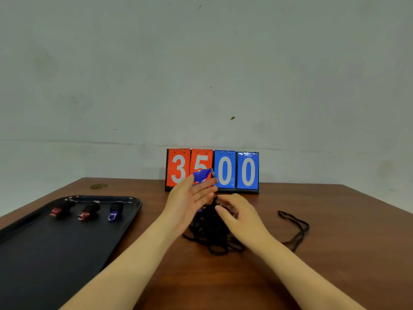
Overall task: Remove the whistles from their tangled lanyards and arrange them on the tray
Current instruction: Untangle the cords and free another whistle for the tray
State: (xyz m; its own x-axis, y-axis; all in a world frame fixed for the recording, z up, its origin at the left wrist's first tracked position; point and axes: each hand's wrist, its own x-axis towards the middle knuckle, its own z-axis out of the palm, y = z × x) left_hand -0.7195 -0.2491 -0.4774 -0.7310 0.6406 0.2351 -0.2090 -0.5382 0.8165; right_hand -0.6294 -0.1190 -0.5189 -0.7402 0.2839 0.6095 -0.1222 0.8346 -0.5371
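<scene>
My left hand [190, 198] is raised over the table and pinches a blue whistle [202, 175] between thumb and fingers; a metal ring hangs at the whistle's right end. Just below, my right hand [238, 212] grips a cord of the tangled black lanyards [207, 233], a heap lying under both hands. On the black tray [44, 253] at the left lie two red whistles [61, 210] [88, 212] and one blue whistle [115, 211] in a row near its far edge.
A flip scoreboard [212, 170] reading 35 and 00 stands behind my hands at the table's back edge. One loose black lanyard [297, 229] lies on the brown table [335, 253] to the right.
</scene>
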